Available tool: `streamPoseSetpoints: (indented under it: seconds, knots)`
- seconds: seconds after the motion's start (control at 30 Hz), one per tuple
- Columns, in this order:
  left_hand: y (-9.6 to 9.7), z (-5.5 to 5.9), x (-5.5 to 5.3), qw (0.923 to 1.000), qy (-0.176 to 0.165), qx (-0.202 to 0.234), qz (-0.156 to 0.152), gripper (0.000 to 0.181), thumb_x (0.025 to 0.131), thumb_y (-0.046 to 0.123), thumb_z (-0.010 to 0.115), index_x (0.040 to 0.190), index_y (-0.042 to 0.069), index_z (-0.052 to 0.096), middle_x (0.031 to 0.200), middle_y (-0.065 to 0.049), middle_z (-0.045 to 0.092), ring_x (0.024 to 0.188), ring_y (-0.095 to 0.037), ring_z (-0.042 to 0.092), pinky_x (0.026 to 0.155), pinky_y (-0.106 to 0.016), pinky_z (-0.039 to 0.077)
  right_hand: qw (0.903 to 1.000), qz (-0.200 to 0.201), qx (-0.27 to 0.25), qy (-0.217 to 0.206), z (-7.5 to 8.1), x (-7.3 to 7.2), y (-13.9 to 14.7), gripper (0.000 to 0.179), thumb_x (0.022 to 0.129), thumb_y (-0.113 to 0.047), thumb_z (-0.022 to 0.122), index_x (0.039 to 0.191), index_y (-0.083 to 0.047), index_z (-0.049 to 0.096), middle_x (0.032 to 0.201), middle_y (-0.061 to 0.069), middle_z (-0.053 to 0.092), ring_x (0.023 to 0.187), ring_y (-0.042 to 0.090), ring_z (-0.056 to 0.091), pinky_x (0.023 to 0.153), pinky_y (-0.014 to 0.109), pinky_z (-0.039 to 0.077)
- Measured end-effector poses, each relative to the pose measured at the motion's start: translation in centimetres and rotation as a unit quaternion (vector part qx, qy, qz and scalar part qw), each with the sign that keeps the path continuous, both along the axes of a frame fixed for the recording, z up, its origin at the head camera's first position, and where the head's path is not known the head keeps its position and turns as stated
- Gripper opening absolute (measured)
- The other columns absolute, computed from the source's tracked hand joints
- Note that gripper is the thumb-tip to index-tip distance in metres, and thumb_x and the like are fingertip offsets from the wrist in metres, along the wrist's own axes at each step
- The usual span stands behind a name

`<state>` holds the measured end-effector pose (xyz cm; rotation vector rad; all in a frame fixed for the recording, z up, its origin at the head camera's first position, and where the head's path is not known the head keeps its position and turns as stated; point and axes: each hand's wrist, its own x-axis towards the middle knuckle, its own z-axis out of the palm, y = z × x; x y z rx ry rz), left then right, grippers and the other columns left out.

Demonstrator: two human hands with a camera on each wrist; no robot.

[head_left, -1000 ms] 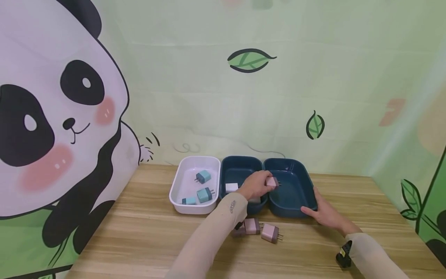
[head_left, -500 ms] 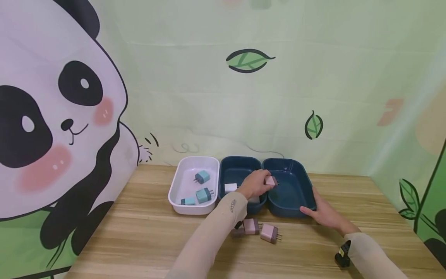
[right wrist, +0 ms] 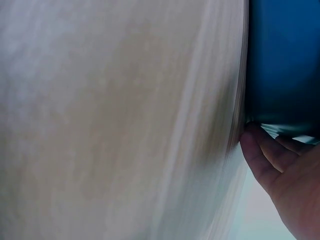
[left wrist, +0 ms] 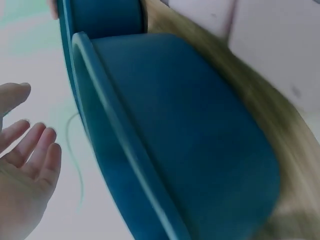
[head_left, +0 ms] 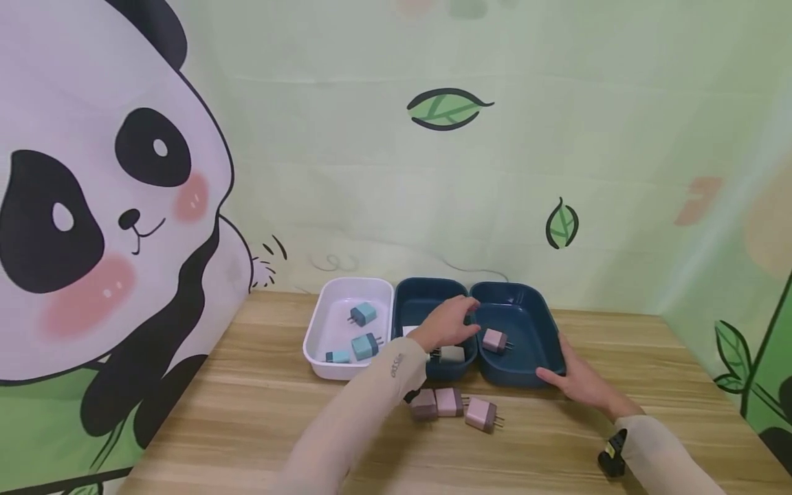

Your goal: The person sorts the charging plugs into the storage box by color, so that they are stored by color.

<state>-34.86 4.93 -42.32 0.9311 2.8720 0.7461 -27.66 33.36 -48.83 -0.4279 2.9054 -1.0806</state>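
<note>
My left hand (head_left: 447, 322) hovers over the middle blue tray (head_left: 427, 283), thumb and fingers apart with nothing between them. In the left wrist view, the left hand (left wrist: 30, 170) shows beside the blue tray wall (left wrist: 185, 135) with its fingers spread. A pink wall charger (head_left: 493, 340) with metal prongs lies inside the right blue tray (head_left: 522, 309), near its left side. My right hand (head_left: 581, 375) rests against that tray's right front corner, thumb at the front and fingers along the side. In the right wrist view, fingertips (right wrist: 255, 150) touch the blue wall.
A white tray (head_left: 315, 344) at left contains several teal chargers (head_left: 365, 345). White chargers (head_left: 452, 354) lie in the middle tray, partly behind the left hand. In front on the wooden table (head_left: 247, 412) are three pink chargers (head_left: 480, 414). A printed backdrop (head_left: 346, 172) stands behind.
My left hand has let go of the pink charger, which now lies in the right tray, and has drawn back slightly left. My right hand stays at the tray's corner.
</note>
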Motion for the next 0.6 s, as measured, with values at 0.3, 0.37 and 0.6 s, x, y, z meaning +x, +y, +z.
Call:
streamPoseSetpoints:
  seconds: [0.3,0.37,0.6]
  knots:
    - [-3.8,0.5,2.6,0.9979,0.009,-0.005,-0.064,0.04,0.091,0.026,0.064,0.127,0.01,0.056,0.12,-0.002,0.059,0.109,-0.012,0.054,0.093,-0.024,0.044,0.9999,0.007,0.005,0.012,0.2,0.1,-0.2,0.099,0.089,-0.034,0.065,0.149,0.0,-0.007,0.151,0.031,0.006,0.133,0.052,0.017,0.101,0.067,0.017]
    - [-4.4,0.4,3.2,0.9972,0.01,-0.007,-0.074,0.038,0.09,0.027,0.065,0.125,0.013,0.058,0.117,-0.001,0.06,0.107,-0.011,0.054,0.091,-0.024,0.044,0.9999,0.008,0.005,0.009,0.2,0.1,-0.2,0.099,0.089,-0.035,0.065,0.149,-0.001,-0.007,0.151,0.031,0.006,0.132,0.053,0.017,0.101,0.067,0.017]
    - [-6.1,0.3,5.3,0.9938,0.001,-0.012,-0.11,0.036,0.09,0.027,0.066,0.122,0.013,0.06,0.116,-0.002,0.061,0.106,-0.012,0.055,0.089,-0.022,0.045,1.0,0.004,0.002,0.003,0.3,0.1,-0.3,0.099,0.09,-0.033,0.064,0.149,0.0,-0.008,0.15,0.033,0.005,0.133,0.053,0.015,0.101,0.067,0.015]
